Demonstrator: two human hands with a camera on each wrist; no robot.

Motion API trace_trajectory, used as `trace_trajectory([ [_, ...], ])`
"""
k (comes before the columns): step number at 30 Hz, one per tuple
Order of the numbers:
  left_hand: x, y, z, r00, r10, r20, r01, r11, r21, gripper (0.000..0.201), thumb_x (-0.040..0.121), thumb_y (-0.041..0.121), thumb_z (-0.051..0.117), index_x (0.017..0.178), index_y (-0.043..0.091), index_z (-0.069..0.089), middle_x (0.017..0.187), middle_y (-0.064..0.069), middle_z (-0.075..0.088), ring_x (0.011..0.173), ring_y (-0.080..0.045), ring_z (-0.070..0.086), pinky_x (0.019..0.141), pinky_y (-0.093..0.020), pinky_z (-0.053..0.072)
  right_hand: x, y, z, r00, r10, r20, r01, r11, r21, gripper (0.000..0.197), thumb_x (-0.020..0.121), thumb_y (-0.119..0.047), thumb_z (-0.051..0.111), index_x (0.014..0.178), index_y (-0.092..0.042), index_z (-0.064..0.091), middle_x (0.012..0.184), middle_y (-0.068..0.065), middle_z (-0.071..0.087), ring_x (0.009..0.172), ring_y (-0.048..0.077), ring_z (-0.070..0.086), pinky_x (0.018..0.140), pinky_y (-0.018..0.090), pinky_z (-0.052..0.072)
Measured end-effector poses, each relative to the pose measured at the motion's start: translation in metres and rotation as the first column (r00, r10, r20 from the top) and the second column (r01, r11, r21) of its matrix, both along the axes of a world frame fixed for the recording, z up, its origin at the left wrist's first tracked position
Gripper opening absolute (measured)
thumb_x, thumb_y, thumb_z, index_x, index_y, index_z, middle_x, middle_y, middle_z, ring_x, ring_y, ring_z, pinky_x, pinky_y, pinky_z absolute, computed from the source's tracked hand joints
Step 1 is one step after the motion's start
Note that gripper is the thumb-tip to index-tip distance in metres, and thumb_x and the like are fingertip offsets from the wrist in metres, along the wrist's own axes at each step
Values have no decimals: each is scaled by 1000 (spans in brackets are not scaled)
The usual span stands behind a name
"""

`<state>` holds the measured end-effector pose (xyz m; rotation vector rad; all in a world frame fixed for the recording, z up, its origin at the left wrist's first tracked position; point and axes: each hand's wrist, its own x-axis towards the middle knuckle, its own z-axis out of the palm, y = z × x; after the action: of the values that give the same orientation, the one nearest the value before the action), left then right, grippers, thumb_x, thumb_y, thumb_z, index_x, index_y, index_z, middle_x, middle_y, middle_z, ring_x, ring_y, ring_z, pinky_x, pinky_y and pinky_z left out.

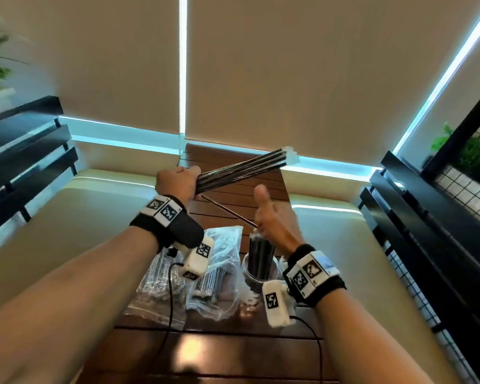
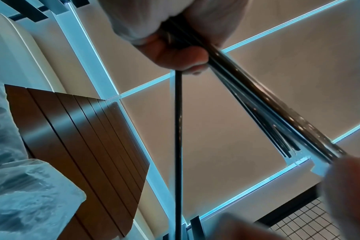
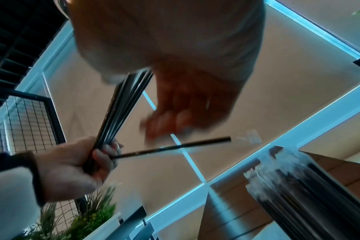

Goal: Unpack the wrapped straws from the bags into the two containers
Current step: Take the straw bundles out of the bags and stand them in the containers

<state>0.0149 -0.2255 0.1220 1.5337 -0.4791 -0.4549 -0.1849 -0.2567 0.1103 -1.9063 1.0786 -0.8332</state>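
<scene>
My left hand [image 1: 178, 180] grips a bundle of black wrapped straws [image 1: 241, 169] by one end, and the bundle points up and to the right above the table. One single straw [image 1: 227, 211] sticks out of that fist at an angle, down toward my right hand [image 1: 266, 214]. The right hand hovers thumb up with loose, blurred fingers [image 3: 164, 123] just over that straw [image 3: 175, 147] and does not grip it. Below the right hand stands a clear cup [image 1: 258, 275] holding several black straws [image 1: 261, 250]. Clear plastic bags [image 1: 222, 284] with more straws lie under my left wrist.
The narrow brown slatted table [image 1: 233, 162] runs away from me between two cream cushioned benches [image 1: 81, 217]. Black railings [image 1: 25, 151] and a wire grid panel [image 1: 468, 195] flank both sides. Beige blinds hang behind. Wrist camera cables trail over the near table.
</scene>
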Motion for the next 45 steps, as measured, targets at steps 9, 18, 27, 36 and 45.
trace_trajectory([
  [9,-13,-1,-6,1000,21,-4,-20,998,57,22,69,20,69,51,13,58,37,6,51,29,-10,49,46,-30,52,37,8,-16,853,-33,520,-257,841,476,121,44,-76,79,143,-18,40,126,-1,56,109,14,56,93,38,45],
  [18,-12,1,-18,955,-122,271,59,971,231,24,63,35,63,52,13,62,45,-1,55,52,-26,66,57,-36,59,52,-15,20,549,-424,720,-158,794,587,20,88,-27,71,85,-12,58,64,2,66,72,17,64,82,38,53],
  [27,-29,-5,-74,725,-531,438,240,791,563,27,88,39,60,75,16,66,75,1,70,76,-20,65,73,-25,47,5,-43,4,751,-503,427,330,847,418,43,94,-48,56,74,-10,56,66,1,63,61,14,59,69,33,51],
  [36,-77,-3,-110,37,-904,427,339,413,845,26,91,28,59,115,29,69,115,3,69,106,-19,63,92,-34,50,-20,-39,-48,881,-459,111,454,888,71,40,89,-50,61,66,-18,62,68,-1,66,64,11,64,68,21,49],
  [45,-84,-9,-151,-112,-923,368,280,326,903,32,82,6,52,103,20,71,102,-2,70,92,-25,66,81,-39,56,-18,-25,-121,921,-325,-217,291,941,-172,37,77,-49,73,92,-17,64,93,-3,60,82,16,60,76,33,52],
])
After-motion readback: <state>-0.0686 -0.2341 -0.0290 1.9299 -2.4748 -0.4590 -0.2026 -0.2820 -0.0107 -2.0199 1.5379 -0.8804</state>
